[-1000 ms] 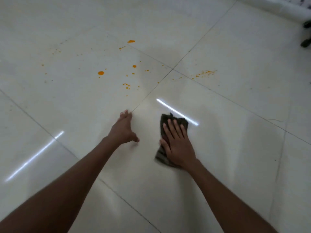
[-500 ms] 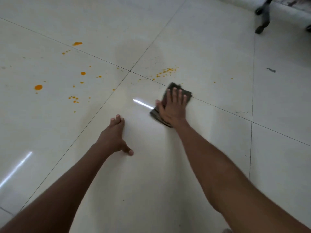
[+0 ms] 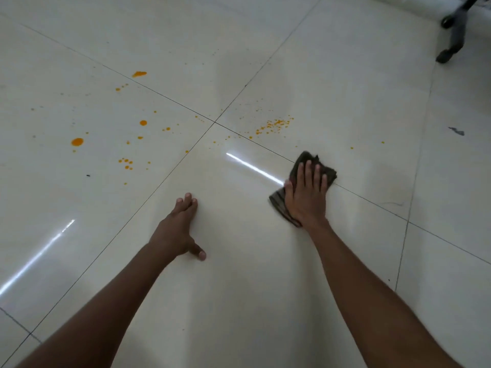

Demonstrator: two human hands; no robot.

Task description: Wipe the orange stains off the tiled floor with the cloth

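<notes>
Right hand [image 3: 305,197], fingers straight, presses dark crumpled cloth [image 3: 316,166] onto glossy white tiled floor [image 3: 239,288]; left hand [image 3: 178,229] flat on floor, fingers together. Orange stains [image 3: 273,126] lie just beyond cloth, w/ more at far left.

At the top right corner stands a dark chair base [image 3: 454,30] — two legs ending in casters, blurred, so it may be some other wheeled stand. Below it, well apart, a small grey scrap [image 3: 457,131] lies flat. Far to the left a tiny black speck [image 3: 88,175] shows. Two bright streaks of reflected light [image 3: 255,168] cross the glossy surface — one middle, one lower left.
</notes>
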